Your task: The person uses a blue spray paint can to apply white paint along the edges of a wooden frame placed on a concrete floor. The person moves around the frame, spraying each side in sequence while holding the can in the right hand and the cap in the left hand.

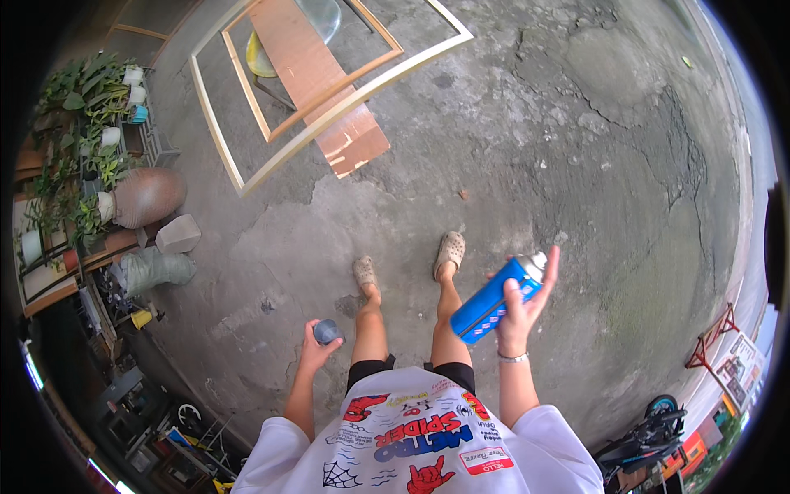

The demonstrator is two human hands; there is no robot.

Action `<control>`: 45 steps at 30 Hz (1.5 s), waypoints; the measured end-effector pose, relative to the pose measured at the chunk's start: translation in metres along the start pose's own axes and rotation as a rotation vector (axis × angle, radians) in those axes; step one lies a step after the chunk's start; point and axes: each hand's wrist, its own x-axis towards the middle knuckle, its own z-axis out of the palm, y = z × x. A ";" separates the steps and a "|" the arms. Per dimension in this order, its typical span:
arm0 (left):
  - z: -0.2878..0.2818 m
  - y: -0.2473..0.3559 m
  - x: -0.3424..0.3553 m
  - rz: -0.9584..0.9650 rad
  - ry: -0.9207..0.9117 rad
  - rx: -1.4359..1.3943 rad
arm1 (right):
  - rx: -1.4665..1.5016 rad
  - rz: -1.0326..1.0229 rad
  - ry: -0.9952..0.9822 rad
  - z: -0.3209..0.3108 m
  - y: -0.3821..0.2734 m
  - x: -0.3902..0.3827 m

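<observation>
In the head view, a blue can [490, 306] is being gripped by the right hand [518, 317] in front of the body, off to the right, and is being tilted with its metallic top toward the upper right. The index finger is being stretched out beside the pale tip instead of being wrapped around the barrel, so the hold is probably being weakened; the can could be lost through a slip if it is being swung briskly. No spray is being seen, and which way the outlet is being aimed cannot be told. If the tip were being pressed at this angle, the finger beside it could be coated.

A small, round, dark grey cap-like piece [327, 331] is being held in the curled fingers of the left hand [313, 346], near the left knee. Because it is being held only lightly, as it seems, it could be dropped and rolled away over the cracked concrete floor [576, 198].

Farther ahead, a pale outer frame [216, 123], a wooden inner frame [248, 89] and a reddish plank [292, 45] are being spread out; by a careless step, an edge could be caught by a clog [450, 253].
</observation>
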 end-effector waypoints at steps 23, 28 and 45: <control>-0.012 -0.180 -0.157 -0.525 0.338 -0.447 | 0.247 0.067 -0.086 0.266 -0.074 0.045; -0.070 -0.247 -0.168 -0.656 0.325 -0.518 | 0.219 0.043 -0.270 0.401 -0.027 -0.054; -0.673 -0.234 0.253 -0.154 0.518 -0.285 | 0.381 0.138 0.256 0.764 0.125 -0.091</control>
